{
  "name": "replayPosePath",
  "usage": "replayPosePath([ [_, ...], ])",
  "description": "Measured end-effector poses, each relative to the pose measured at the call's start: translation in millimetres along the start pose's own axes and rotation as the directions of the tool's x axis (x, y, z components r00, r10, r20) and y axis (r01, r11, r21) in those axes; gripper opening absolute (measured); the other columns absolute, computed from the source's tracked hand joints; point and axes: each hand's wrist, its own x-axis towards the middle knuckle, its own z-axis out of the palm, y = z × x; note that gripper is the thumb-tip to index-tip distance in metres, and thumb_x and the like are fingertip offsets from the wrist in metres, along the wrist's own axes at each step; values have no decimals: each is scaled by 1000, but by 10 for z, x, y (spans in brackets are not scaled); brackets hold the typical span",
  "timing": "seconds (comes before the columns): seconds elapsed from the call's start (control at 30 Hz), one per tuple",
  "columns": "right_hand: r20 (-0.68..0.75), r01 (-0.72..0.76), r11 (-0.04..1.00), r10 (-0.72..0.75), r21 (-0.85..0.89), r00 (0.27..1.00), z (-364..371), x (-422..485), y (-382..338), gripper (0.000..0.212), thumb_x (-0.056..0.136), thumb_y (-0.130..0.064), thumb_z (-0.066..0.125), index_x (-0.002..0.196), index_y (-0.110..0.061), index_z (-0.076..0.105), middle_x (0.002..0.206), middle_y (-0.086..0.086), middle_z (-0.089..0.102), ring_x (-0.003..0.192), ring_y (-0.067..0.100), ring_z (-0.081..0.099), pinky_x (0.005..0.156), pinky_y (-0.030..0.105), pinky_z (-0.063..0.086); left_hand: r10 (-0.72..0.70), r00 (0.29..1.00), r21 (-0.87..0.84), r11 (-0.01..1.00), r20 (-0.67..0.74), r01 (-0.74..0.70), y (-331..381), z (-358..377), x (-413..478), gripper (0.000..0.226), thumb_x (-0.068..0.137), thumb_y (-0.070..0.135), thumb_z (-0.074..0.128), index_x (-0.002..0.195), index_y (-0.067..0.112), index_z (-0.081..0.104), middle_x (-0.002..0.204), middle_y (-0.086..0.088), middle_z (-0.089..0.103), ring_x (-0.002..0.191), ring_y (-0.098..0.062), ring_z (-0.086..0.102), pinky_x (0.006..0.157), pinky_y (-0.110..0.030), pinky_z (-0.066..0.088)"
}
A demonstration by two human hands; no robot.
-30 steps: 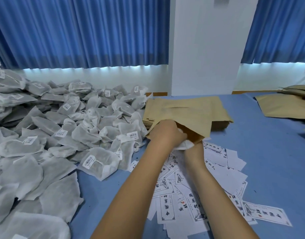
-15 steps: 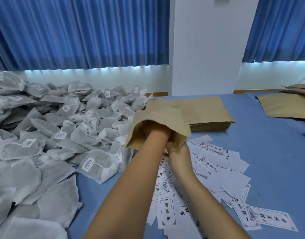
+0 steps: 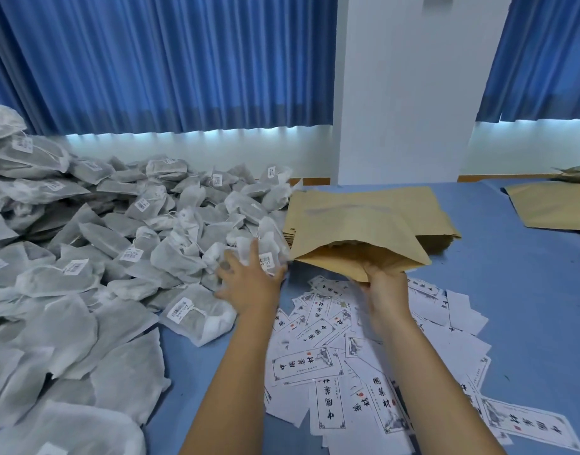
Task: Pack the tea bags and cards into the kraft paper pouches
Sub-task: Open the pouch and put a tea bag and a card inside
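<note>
Kraft pouch [image 3: 354,224] sits centre-far, just right of the tea bags [image 3: 118,257], lifted at its near end. The mouth faces near, toward the camera, and gapes open. The upper panel arches over the opening and the lower lip sags. I read the long axis as near-to-far with the closed end far. The far part merges with the pouch stack [image 3: 442,239] under it, so I can't fix where one ends.

Right hand [image 3: 385,287]: back of hand up, gripping the lower lip of the pouch at its near edge. Its fingertips are tucked behind the paper and hidden. The forearm comes in from the near edge over the cards [image 3: 314,366].

Left hand [image 3: 249,284]: palm down with fingers [image 3: 253,257] splayed and straight. It rests on the near-right fringe of the tea bag pile and touches bags. It isn't closed round any bag that I can see. Forearm enters from the near edge.

Hard to read:
- The pouch interior is dark and I can't make out any contents.
- The tea bag pile is cut off at the left and near edges.
- The cards lie scattered on the blue table [image 3: 511,307] near-right. Some are under the right forearm and some are cropped at the near edge.
- More loose pouches [image 3: 551,205] lie far right, clipped by the frame.
</note>
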Motion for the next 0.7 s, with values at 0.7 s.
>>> replayPosePath([
  [0.7,64,-11,1000,11,-8,998,-26,40,18,28,95,5,47,123,1,53,115,13,58,102,24,56,75,28,53,118,960,-221,959,-253,-176,-41,160,76,67,72,30,75,130,25,43,129,-12,34,117,-30,34,66,-32,37],
])
